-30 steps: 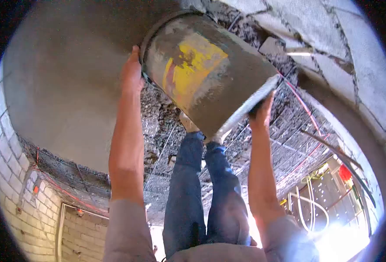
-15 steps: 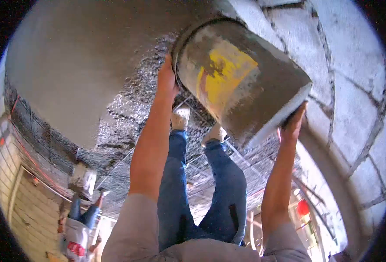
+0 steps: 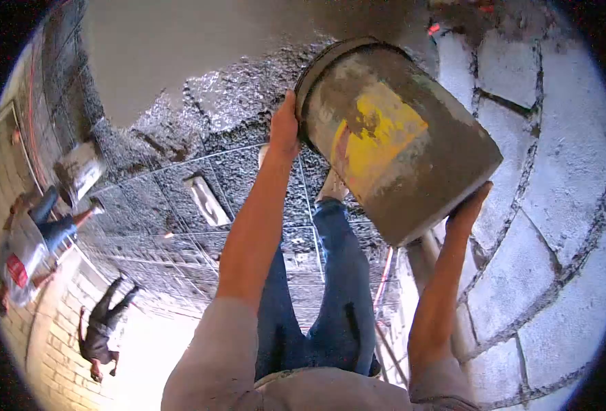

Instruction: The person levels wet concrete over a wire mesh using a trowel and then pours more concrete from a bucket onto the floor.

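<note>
A cement-smeared bucket (image 3: pixel 430 181) with a yellow patch on its side is held up in front of me, tilted, its rim towards the upper left. My left hand (image 3: pixel 285 129) grips it at the rim. Under the base at the other end, my right hand (image 3: pixel 469 207) supports it, fingers curled round the bottom edge and partly hidden. The inside of the bucket is out of sight. Beyond its rim lies wet concrete, smooth (image 3: pixel 180 55) farther off and rough (image 3: pixel 238 103) closer in.
Wire mesh (image 3: pixel 173 164) covers the ground by my feet, with a pale oblong piece (image 3: pixel 207 200) lying on it. A block wall (image 3: pixel 515 288) rises on the right. At the left, one person (image 3: pixel 32 240) is near a whitish container (image 3: pixel 80 171); another person (image 3: pixel 101 329) stands farther back.
The bucket and both hands have shifted slightly right and down in view, with the same hold. The view has turned, bringing the oblong piece and a second person into sight.
</note>
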The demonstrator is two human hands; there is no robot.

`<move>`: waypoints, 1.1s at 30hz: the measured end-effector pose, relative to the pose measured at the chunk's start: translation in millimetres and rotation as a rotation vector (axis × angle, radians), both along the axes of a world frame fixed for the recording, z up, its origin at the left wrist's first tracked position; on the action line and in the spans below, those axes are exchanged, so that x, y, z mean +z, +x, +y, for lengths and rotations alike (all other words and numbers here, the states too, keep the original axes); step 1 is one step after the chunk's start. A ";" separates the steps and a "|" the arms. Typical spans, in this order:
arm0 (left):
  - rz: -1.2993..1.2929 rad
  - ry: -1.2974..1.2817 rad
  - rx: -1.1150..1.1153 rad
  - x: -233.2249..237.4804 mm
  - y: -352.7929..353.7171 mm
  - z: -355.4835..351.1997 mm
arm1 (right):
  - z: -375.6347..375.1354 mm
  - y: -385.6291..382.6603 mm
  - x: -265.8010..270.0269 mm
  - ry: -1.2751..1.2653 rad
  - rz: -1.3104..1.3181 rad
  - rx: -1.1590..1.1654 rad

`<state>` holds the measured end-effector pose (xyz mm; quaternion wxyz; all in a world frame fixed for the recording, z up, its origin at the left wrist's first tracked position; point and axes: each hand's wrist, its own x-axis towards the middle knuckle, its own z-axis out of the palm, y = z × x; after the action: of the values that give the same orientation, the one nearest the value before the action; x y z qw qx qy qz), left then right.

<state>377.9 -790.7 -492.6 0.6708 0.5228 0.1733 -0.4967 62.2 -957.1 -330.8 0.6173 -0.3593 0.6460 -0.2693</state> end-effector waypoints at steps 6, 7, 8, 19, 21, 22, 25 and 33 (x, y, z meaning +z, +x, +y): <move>0.089 0.100 0.185 64.6 -5.6 18.6 | -7.3 43.0 50.5 -0.034 -0.258 0.006; 0.101 0.095 0.248 65.4 -11.2 20.8 | -17.4 30.8 29.1 -0.031 -0.260 0.032; 0.031 0.199 0.227 71.3 -10.5 20.8 | -32.8 7.8 -11.5 -0.172 0.035 0.233; 0.041 0.465 0.144 -9.3 -18.9 86.2 | -39.3 73.8 -22.1 -0.349 0.216 0.484; 0.013 0.356 0.253 -12.7 -26.9 92.7 | -16.6 67.0 -6.6 -0.291 0.068 0.311; 0.039 0.316 0.275 23.9 -14.0 81.0 | -15.8 53.6 -26.8 -0.406 0.085 0.343; -0.007 0.224 0.305 37.7 8.9 68.9 | -9.1 104.4 19.9 -0.146 0.018 0.190; -0.014 0.047 0.311 9.6 -6.2 88.1 | -1.1 118.2 37.0 -0.076 0.064 0.252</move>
<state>371.7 -702.6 -483.0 0.7285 0.5085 0.2592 -0.3790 180.4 -958.2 -293.8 0.6111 -0.4692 0.6045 -0.2023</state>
